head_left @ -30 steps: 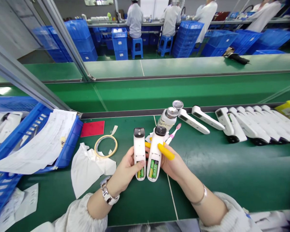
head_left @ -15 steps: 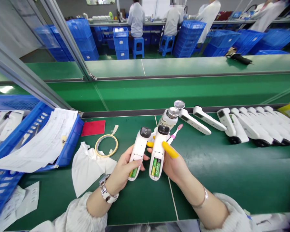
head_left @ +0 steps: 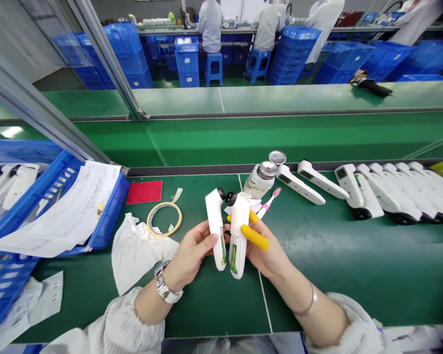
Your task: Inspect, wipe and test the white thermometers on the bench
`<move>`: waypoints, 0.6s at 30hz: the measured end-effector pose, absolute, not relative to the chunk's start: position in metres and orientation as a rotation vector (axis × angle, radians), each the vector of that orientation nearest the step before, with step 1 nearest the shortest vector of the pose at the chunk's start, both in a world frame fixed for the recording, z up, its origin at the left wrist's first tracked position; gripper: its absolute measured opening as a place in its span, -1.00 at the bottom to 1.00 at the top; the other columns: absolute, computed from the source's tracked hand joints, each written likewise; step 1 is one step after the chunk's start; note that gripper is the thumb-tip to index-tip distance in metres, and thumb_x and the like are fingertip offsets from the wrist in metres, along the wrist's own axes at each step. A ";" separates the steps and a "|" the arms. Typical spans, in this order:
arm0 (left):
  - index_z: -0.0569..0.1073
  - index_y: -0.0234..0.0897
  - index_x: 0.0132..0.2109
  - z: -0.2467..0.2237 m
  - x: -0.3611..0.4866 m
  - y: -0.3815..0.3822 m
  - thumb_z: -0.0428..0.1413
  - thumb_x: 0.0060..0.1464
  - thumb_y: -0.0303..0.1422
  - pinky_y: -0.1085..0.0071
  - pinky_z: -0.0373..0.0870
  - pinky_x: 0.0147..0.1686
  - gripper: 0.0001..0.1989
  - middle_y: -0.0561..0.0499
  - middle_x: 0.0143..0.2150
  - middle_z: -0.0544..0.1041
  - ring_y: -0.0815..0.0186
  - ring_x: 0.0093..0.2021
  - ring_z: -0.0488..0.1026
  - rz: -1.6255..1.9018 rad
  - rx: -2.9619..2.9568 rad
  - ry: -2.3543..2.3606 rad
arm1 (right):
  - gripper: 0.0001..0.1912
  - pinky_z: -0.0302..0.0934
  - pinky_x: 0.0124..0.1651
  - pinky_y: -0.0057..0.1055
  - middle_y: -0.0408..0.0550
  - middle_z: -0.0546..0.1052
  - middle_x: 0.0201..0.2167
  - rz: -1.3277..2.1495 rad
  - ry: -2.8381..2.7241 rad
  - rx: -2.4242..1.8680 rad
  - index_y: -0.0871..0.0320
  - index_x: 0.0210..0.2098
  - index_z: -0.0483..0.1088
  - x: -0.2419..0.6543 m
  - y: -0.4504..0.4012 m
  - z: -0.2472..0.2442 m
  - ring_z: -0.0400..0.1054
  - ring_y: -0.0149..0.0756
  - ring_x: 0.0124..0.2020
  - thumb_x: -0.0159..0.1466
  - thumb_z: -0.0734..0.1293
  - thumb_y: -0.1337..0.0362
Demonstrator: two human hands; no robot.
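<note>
In my left hand is a white handheld infrared thermometer, gripped by thumb and fingers, its black head tipped inward. My right hand, with yellow finger cots on some fingers, holds a second white thermometer close beside it. Both are turned sideways, and green batteries show in their uncovered compartments. Just behind them stand a metal-topped bottle and a pink-and-white toothbrush. To the left of my left hand lie a white cloth and a roll of tape.
More thermometers lie in a row at the right, with two single ones nearer the bottle. A blue basket with papers stands at the left, near a red card. A metal frame post rises behind.
Both thermometers have been rotated from showing their open battery backs to showing their sides, with the black heads now facing each other. The hands stay in nearly the same place.
</note>
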State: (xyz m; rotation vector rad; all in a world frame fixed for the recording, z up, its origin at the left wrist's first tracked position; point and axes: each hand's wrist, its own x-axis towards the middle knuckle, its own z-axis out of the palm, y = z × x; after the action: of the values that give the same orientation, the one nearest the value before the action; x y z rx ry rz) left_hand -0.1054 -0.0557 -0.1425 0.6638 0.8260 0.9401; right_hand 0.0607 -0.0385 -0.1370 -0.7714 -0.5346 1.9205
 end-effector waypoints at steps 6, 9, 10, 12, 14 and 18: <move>0.33 -0.26 0.05 -0.146 -0.104 -0.055 0.16 0.02 -0.32 0.44 0.38 -0.25 -0.57 -0.15 0.01 0.42 0.26 -0.12 0.42 0.989 0.692 0.810 | -0.65 0.33 -0.10 -0.37 -0.12 0.58 -0.25 1.926 -0.541 -0.782 0.08 -0.14 0.42 0.061 -0.037 -0.137 0.46 -0.32 -0.24 0.07 0.47 0.30; 0.28 -0.25 0.08 -0.147 -0.104 -0.056 0.12 0.06 -0.31 0.40 0.40 -0.22 -0.57 -0.17 0.04 0.39 0.24 -0.10 0.43 0.956 0.751 0.836 | -0.66 0.32 -0.13 -0.41 -0.11 0.58 -0.35 1.962 -0.538 -0.814 0.14 -0.21 0.45 0.062 -0.036 -0.138 0.46 -0.32 -0.30 0.02 0.50 0.29; 0.25 -0.23 0.10 -0.148 -0.105 -0.057 0.10 0.07 -0.31 0.37 0.41 -0.20 -0.56 -0.17 0.04 0.39 0.24 -0.09 0.43 0.961 0.819 0.865 | -0.65 0.32 -0.13 -0.42 -0.12 0.58 -0.36 1.973 -0.490 -0.820 0.14 -0.22 0.45 0.062 -0.035 -0.139 0.46 -0.33 -0.31 0.00 0.51 0.30; 0.21 -0.17 0.13 -0.148 -0.108 -0.060 0.10 0.07 -0.36 0.32 0.41 -0.15 -0.53 -0.13 0.01 0.42 0.24 -0.08 0.43 1.035 1.117 1.006 | -0.68 0.31 -0.16 -0.48 -0.18 0.57 -0.37 1.998 -0.356 -0.823 0.11 -0.24 0.44 0.064 -0.034 -0.141 0.45 -0.37 -0.33 0.01 0.50 0.27; 0.24 -0.12 0.11 -0.147 -0.111 -0.063 0.13 0.02 -0.46 0.28 0.37 -0.08 -0.51 -0.07 -0.02 0.44 0.24 -0.04 0.40 1.173 1.652 1.152 | -0.73 0.31 -0.26 -0.53 -0.17 0.56 -0.41 2.080 -0.255 -0.816 0.14 -0.25 0.43 0.065 -0.033 -0.145 0.44 -0.41 -0.41 0.09 0.42 0.16; 0.38 -0.16 -0.02 -0.140 -0.113 -0.065 0.06 0.00 -0.64 0.14 0.16 0.13 -0.59 -0.02 -0.08 0.50 0.24 0.07 0.33 1.191 2.607 1.088 | -0.62 0.28 -0.42 -0.53 -0.09 0.49 -0.55 2.350 -0.250 -0.781 0.29 -0.29 0.40 0.063 -0.029 -0.157 0.40 -0.41 -0.53 0.17 0.30 0.04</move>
State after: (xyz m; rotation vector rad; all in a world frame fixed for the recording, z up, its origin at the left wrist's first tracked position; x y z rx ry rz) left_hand -0.1126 -0.0654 -0.1396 2.6071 1.0883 1.1909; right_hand 0.0635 -0.0292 -0.1566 -0.7807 -0.2503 2.3496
